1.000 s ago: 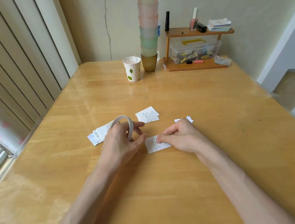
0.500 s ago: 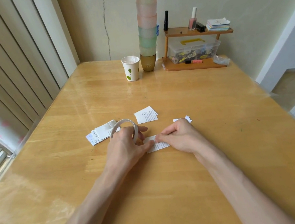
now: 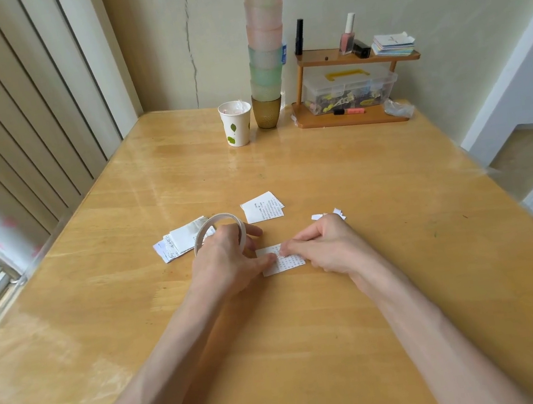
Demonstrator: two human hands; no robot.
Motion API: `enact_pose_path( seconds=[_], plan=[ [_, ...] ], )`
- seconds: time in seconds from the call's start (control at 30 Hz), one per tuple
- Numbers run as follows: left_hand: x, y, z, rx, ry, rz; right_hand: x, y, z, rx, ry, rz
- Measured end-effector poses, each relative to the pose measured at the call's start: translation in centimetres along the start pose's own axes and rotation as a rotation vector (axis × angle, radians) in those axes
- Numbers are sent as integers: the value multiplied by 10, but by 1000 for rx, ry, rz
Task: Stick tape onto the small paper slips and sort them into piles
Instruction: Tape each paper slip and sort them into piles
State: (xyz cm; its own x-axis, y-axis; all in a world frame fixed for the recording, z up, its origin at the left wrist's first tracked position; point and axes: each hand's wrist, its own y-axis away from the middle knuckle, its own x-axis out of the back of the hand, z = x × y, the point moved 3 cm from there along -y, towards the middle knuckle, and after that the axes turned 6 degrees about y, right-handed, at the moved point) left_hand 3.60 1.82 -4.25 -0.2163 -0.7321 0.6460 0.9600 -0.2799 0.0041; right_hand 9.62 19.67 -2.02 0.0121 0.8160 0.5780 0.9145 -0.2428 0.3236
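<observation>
A printed paper slip lies flat on the wooden table between my hands. My left hand grips a white tape roll and its thumb rests on the slip's left edge. My right hand is curled, with its fingertips pressing on the slip's upper middle. One pile of slips lies to the left, partly behind the roll. A second pile sits further back. A few small white scraps peek out behind my right hand.
At the far edge stand a paper cup, a tall stack of coloured cups and a small wooden shelf with a clear box, bottles and cards. A window and slatted blind run along the left.
My left hand moved right with the tape roll until its thumb reached the slip's left edge. My right hand stayed pressing on the slip.
</observation>
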Motion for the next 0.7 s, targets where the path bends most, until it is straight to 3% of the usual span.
enact_pose_path(
  seconds=[0.7],
  plan=[
    [0, 0, 3, 27, -25, -46, 4, 11, -5, -49, -140, -89]
  ],
)
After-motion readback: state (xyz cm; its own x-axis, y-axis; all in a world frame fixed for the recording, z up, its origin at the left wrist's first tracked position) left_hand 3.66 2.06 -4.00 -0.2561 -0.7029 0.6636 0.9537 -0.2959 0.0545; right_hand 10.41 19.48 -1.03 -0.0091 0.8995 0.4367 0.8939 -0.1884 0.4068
